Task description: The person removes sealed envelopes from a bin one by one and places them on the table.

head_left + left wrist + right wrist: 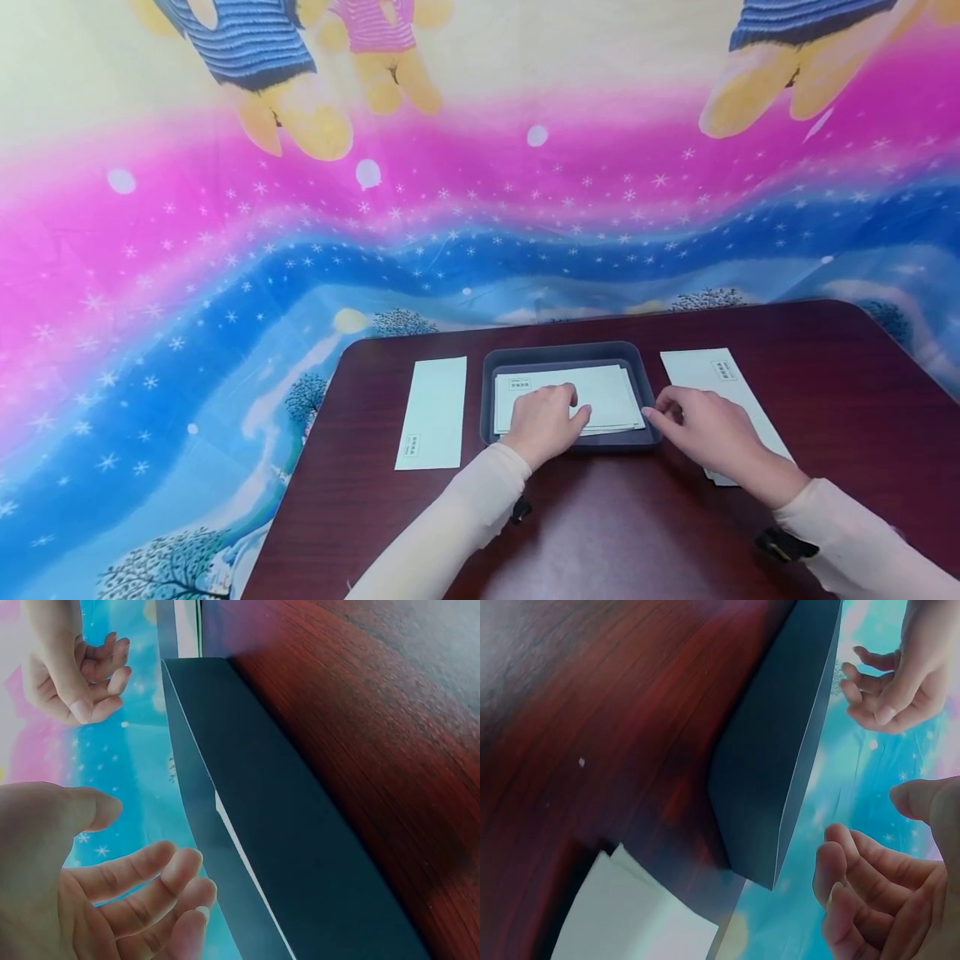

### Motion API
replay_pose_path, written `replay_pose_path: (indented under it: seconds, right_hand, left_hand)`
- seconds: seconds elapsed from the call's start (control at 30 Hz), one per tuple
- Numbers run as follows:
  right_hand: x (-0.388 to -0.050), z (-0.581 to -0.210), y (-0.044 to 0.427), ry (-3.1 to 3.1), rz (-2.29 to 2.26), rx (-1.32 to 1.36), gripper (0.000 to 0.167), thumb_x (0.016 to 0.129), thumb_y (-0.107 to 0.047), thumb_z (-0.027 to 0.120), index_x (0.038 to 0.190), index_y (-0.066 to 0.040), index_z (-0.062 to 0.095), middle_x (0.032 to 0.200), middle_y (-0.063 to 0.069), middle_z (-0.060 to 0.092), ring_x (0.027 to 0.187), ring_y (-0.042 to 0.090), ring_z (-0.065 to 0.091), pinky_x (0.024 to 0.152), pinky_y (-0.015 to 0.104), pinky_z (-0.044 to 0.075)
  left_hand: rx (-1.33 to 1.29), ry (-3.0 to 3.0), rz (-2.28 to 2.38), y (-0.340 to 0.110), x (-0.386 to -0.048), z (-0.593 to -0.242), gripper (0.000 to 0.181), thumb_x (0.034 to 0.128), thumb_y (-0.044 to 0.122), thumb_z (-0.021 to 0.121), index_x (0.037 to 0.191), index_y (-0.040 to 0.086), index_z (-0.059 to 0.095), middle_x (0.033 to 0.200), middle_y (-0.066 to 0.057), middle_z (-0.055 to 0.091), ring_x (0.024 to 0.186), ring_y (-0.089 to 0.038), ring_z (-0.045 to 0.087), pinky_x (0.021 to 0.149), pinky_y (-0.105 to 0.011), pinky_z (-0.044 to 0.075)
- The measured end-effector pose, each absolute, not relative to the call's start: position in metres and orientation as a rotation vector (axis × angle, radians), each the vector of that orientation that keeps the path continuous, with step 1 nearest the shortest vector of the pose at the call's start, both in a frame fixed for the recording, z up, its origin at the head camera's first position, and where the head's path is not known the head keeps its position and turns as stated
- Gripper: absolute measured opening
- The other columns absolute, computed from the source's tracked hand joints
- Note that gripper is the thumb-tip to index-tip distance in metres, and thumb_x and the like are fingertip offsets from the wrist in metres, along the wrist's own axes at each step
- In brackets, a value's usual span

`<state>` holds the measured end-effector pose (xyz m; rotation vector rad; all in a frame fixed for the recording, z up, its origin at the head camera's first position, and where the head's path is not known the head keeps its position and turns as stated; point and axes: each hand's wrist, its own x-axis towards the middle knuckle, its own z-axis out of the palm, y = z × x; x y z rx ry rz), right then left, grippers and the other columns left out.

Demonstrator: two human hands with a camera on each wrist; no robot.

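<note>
A dark grey tray [566, 353] holds a small stack of white envelopes [600, 390] with small printed boxes. My left hand [546, 421] hovers over the stack's near side; in the left wrist view its fingers [139, 907] curl loosely around nothing. At the tray's right rim is my right hand [705, 427], its thumb and fingertips close together in the head view. The right wrist view shows those fingers [870, 877] bent and apart from the thumb, holding nothing. More white envelopes [693, 367] lie partly under the right hand, right of the tray.
A white envelope [431, 412] lies lengthwise on the dark red wooden table [360, 417], left of the tray. Behind the table hangs a colourful printed cloth [480, 192]. The tray's raised wall [247, 795] stands beside the left hand.
</note>
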<state>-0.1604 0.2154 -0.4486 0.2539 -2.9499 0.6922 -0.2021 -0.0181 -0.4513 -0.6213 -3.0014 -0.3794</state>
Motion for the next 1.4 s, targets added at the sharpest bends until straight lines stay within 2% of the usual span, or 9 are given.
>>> replay_pose_path:
  seconds: [0.43, 0.6, 0.97, 1.17, 1.27, 1.4]
  right_hand:
    - [-0.162, -0.453, 0.196, -2.945, 0.716, 0.304, 0.018, 0.094, -0.034, 0.07, 0.085, -0.019, 0.066, 0.061, -0.01, 0.054, 0.053, 0.007, 0.046, 0.051, 0.029, 0.036]
    - [-0.164, -0.453, 0.186, -2.942, 0.726, 0.327, 0.018, 0.093, -0.034, 0.071, 0.085, -0.018, 0.067, 0.058, -0.009, 0.051, 0.052, 0.008, 0.044, 0.05, 0.029, 0.035]
    - [-0.177, -0.461, 0.179, -2.941, 0.749, 0.341, 0.017, 0.092, -0.033, 0.072, 0.086, -0.017, 0.069, 0.065, -0.009, 0.059, 0.056, 0.006, 0.049, 0.053, 0.029, 0.039]
    - [-0.18, -0.458, 0.172, -2.949, 0.744, 0.355, 0.02, 0.093, -0.035, 0.071, 0.086, -0.016, 0.069, 0.066, -0.009, 0.061, 0.055, 0.006, 0.049, 0.051, 0.028, 0.039]
    - [-0.181, -0.456, 0.168, -2.95, 0.742, 0.363, 0.02, 0.093, -0.035, 0.071, 0.085, -0.016, 0.068, 0.066, -0.009, 0.061, 0.055, 0.006, 0.049, 0.051, 0.028, 0.039]
    - [-0.182, -0.455, 0.163, -2.958, 0.731, 0.374, 0.021, 0.093, -0.035, 0.071, 0.086, -0.016, 0.069, 0.067, -0.008, 0.062, 0.056, 0.006, 0.049, 0.052, 0.028, 0.04]
  left_hand:
    - [-0.609, -3.003, -0.354, -0.029, -0.21, -0.45, 0.029, 0.0998, 0.042, 0.058, 0.102, 0.016, 0.072, 0.07, 0.006, 0.065, 0.059, -0.01, 0.057, 0.052, -0.029, 0.044]
    - [-0.583, -3.0, -0.371, -0.033, -0.214, -0.447, 0.03, 0.0996, 0.043, 0.058, 0.102, 0.016, 0.073, 0.075, 0.004, 0.069, 0.062, -0.012, 0.061, 0.055, -0.03, 0.046]
    - [-0.521, -3.066, -0.474, -0.047, -0.228, -0.449, 0.032, 0.1009, 0.042, 0.057, 0.11, 0.014, 0.071, 0.08, 0.003, 0.071, 0.066, -0.012, 0.062, 0.069, -0.036, 0.054]
    - [-0.485, -3.088, -0.495, -0.052, -0.237, -0.447, 0.034, 0.1007, 0.042, 0.058, 0.113, 0.013, 0.071, 0.082, 0.001, 0.072, 0.065, -0.014, 0.06, 0.069, -0.038, 0.054]
    - [-0.471, -3.097, -0.475, -0.053, -0.242, -0.446, 0.035, 0.1011, 0.043, 0.057, 0.115, 0.014, 0.071, 0.088, 0.001, 0.073, 0.066, -0.015, 0.06, 0.071, -0.039, 0.054]
    - [-0.447, -3.11, -0.46, -0.054, -0.247, -0.446, 0.034, 0.1012, 0.042, 0.057, 0.115, 0.014, 0.071, 0.103, -0.001, 0.075, 0.079, -0.017, 0.067, 0.079, -0.041, 0.056]
